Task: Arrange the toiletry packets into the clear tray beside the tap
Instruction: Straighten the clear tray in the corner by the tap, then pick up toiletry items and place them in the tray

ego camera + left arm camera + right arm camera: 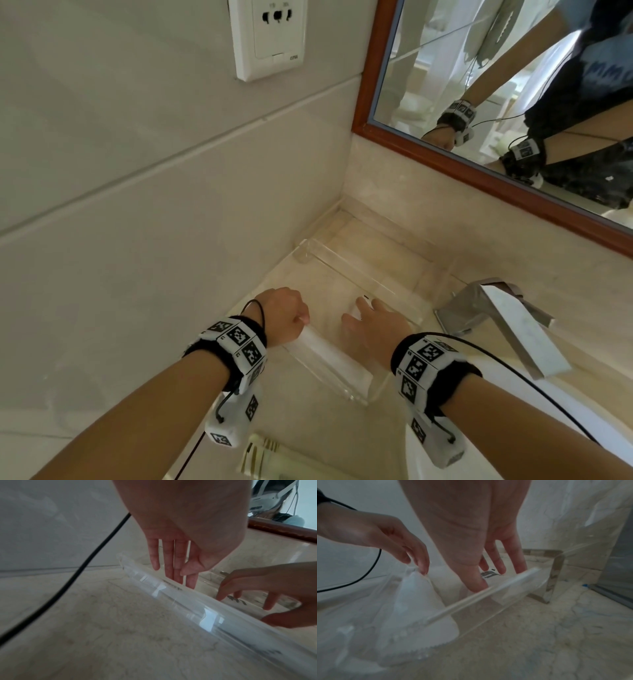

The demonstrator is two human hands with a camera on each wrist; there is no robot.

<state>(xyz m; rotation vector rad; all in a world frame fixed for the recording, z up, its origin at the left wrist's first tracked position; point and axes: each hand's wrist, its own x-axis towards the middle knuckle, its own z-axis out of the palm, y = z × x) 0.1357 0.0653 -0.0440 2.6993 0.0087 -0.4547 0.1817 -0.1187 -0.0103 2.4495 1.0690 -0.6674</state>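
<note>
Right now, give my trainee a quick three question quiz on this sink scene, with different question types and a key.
1. True or false: the clear tray sits left of the tap.
2. Which hand pinches the long white packet? A left hand B right hand
3. Fill in: the right hand's fingers reach down onto a flat packet with black ____.

Key: 1 true; 2 A; 3 print.

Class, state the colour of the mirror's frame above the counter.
The mirror frame is reddish-brown wood, clearest in the head view.
</note>
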